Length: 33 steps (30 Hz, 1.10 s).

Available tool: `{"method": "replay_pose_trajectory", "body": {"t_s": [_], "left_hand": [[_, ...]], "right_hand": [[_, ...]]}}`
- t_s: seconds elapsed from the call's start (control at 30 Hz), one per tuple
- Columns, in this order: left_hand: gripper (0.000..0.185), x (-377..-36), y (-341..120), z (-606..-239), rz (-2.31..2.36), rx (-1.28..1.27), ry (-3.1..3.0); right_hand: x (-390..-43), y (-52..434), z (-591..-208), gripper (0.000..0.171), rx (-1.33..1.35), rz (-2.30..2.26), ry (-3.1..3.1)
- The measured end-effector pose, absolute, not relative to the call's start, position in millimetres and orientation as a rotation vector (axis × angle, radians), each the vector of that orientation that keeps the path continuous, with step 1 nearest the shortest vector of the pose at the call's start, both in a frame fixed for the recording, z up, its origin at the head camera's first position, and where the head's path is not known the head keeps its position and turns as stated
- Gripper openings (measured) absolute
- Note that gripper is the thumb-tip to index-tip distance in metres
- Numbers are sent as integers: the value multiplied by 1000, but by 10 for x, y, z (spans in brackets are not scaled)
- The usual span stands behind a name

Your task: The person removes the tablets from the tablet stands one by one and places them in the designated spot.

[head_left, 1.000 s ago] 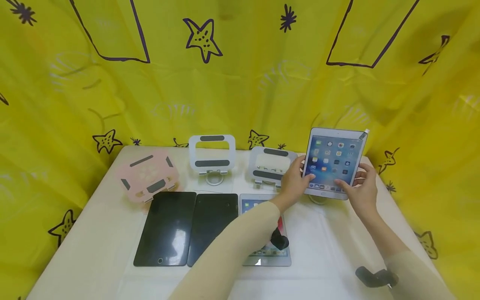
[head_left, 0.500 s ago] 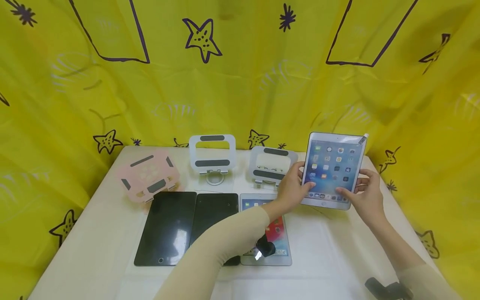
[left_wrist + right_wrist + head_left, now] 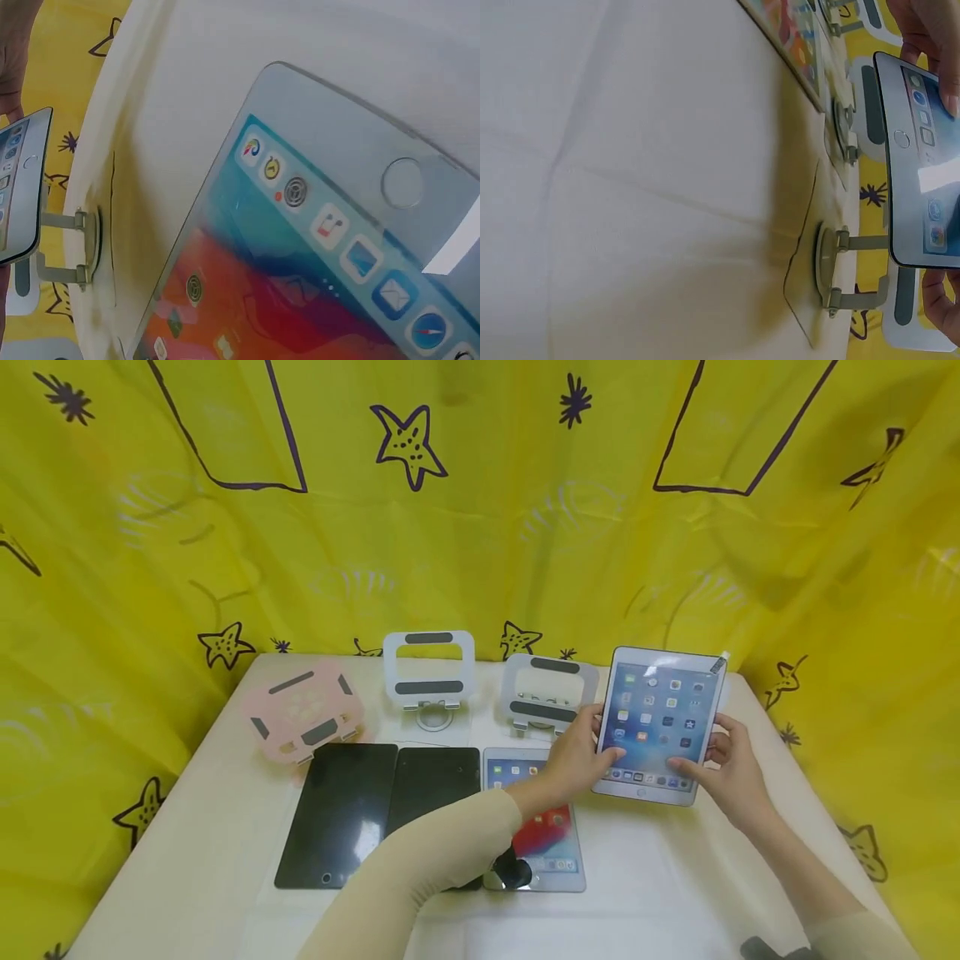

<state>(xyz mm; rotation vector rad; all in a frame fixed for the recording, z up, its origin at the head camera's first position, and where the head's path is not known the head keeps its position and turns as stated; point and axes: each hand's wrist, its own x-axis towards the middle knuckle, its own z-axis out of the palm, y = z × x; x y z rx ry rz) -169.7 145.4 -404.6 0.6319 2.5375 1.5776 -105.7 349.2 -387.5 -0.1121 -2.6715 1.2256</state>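
Observation:
A white-framed tablet (image 3: 660, 718) with a lit screen of app icons is held up at the right of the table. My left hand (image 3: 577, 756) grips its lower left edge, thumb on the front. On the opposite edge, my right hand (image 3: 735, 777) grips it in the same way. A small dark and white tab (image 3: 720, 662) sticks out at the tablet's top right corner. Behind the tablet stands a pale stand (image 3: 904, 319) with grey pads, mostly hidden in the head view. Whether tablet and stand touch, I cannot tell.
A pink stand (image 3: 303, 710) and two pale stands, one upright (image 3: 429, 668) and one tilted (image 3: 547, 689), line the back. Before them lie two black tablets (image 3: 337, 818) and a white tablet (image 3: 558, 881), partly under my left forearm. A yellow curtain (image 3: 480, 552) surrounds the table.
Both hands have brought the held tablet down and slightly left, nearer to me. The grip looks the same. The head view has shifted slightly.

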Motion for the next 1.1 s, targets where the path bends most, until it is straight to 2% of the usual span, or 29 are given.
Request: {"method": "replay_pose_trajectory", "body": {"t_s": [0.57,0.97,1.1], "left_hand": [[60,-1491,1222,-4177,1615,673,2371],[58,-1262,1063,-4432,1660,676,2284],[62,-1179,1033,-4505,1719,589,2206]], "right_hand": [[-843,3349,-3969,86,-187,1192,-2781],[-731,3276,-4091,92,-267,1243,-2949],[-706,3243,-4138,91,-288,1259,-2990]]}}
